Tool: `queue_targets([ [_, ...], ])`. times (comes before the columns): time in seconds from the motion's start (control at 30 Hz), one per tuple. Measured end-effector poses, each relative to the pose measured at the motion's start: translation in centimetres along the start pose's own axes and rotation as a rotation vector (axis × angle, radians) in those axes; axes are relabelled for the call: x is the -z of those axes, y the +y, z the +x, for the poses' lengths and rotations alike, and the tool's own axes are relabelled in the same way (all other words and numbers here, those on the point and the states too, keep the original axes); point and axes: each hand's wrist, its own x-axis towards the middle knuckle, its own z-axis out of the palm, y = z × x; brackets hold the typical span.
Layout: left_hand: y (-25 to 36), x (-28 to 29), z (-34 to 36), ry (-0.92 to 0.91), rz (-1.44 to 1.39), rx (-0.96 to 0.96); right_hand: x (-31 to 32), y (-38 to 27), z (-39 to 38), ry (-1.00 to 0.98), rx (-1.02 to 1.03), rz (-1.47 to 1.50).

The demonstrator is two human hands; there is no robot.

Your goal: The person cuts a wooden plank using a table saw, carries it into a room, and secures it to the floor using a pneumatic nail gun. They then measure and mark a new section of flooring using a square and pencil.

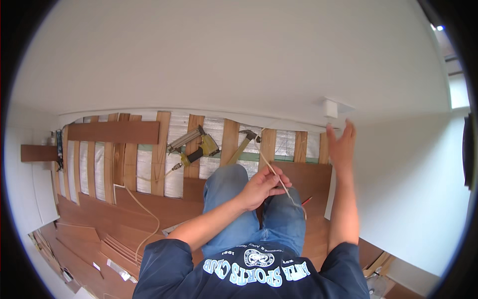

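Pale cord (266,159) sits just right of centre, run through the left hand (261,188); we mark that hand narrow, fingers pinched on the cord, lower end trailing over the jeans (226,192). Pale hose (158,223), lower left, curving over brown boards (311,174). Red pencil (307,201) near the right knee. Farther: hammer (242,147) and yellow nail gun (208,145) lying on wooden battens (230,137), upper middle. Loose plank (114,132) across battens, upper left. Right hand (342,149), right of frame: we log it wide, fingers spread, just below a white box (330,108) on the white wall (199,60); wall contact, we can't tell.
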Motion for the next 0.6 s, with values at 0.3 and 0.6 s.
queue_targets([
  [0.3, 5.6, -6.7, -2.0, -0.198, -0.385, -0.042, 0.8, 6.2, -20.2, -0.789, -1.319, 1.043],
  [0.6, -1.2, -5.9, -4.2, -0.070, 0.306, 0.310, 0.3, 1.4, -15.9, -0.722, -1.305, 2.180],
])
